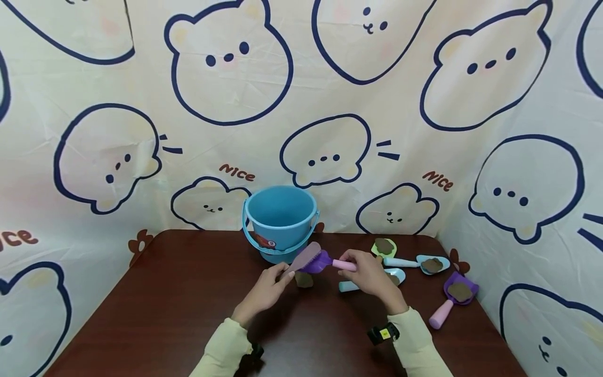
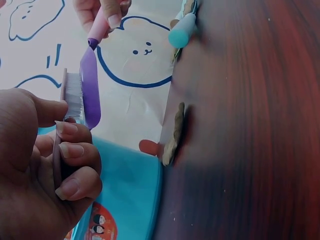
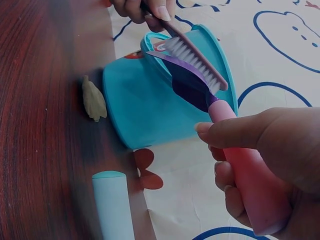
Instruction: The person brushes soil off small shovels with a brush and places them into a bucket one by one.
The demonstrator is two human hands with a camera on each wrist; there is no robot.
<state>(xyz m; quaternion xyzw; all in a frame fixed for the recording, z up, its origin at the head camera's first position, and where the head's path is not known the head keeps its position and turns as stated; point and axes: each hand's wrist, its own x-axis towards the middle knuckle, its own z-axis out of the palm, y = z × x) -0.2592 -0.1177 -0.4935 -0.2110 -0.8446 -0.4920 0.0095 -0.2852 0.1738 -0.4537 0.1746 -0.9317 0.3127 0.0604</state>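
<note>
My left hand (image 1: 263,291) grips a brush (image 1: 305,256) with a dull pink back and white bristles. In my right hand (image 1: 372,272) is a small toy shovel (image 3: 250,175), held by its pink handle. The shovel's purple scoop (image 2: 90,90) lies against the bristles in the left wrist view, in front of the blue bucket (image 1: 282,233). Below the brush, a flat brown lump (image 1: 304,281) sits on the table near the bucket's base. Whether anything lies inside the scoop is hidden.
On the dark wooden table (image 1: 188,303), at the right, another purple shovel (image 1: 459,290), a blue shovel (image 1: 432,264) and a green-edged one (image 1: 383,246) carry brown lumps. A further blue shovel (image 1: 349,286) lies partly beneath my right hand. A cartoon-printed cloth (image 1: 212,152) hangs behind.
</note>
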